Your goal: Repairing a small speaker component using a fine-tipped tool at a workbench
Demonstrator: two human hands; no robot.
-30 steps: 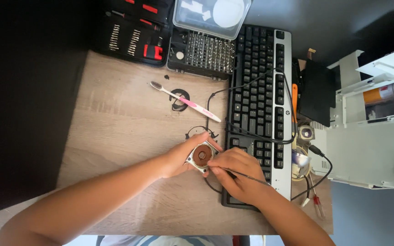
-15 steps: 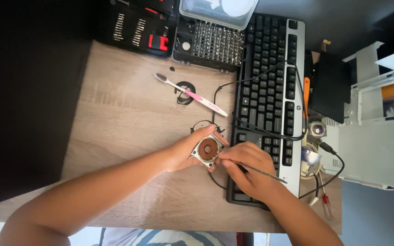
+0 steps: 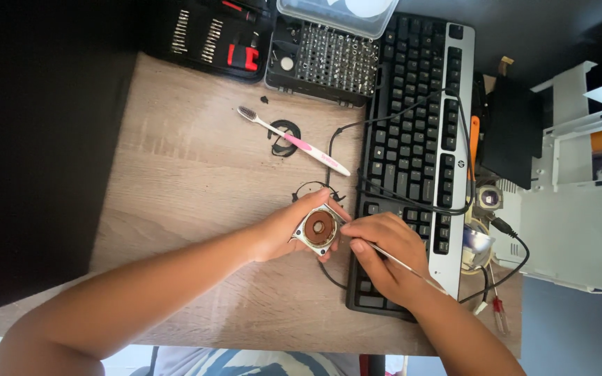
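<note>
Small motor part [image 3: 317, 228], square metal frame w/ round copper-brown centre, held just above the wooden surface [image 3: 189, 181] at the keyboard's [image 3: 412, 160] left edge.

Head view: left hand [image 3: 283, 233] has its grip pinched on the motor part, thumb and fingers wrapped round the frame's edges. Right hand [image 3: 384, 257] has its grip pressed together on a thin metal tool [image 3: 402, 262], tip end touching the part's right side, shaft running back over the hand toward the keyboard's lower rows. Right hand lies over the keyboard's lower-left corner. Pink-and-white toothbrush [image 3: 294, 141] lies on the surface above the hands, across a small black ring. Black cable [image 3: 357, 129] loops from the keyboard down to near the part. Open screwdriver bit set [image 3: 325, 59] at the surface's far edge, black tool case [image 3: 210, 35] just beside it on the left.
</note>
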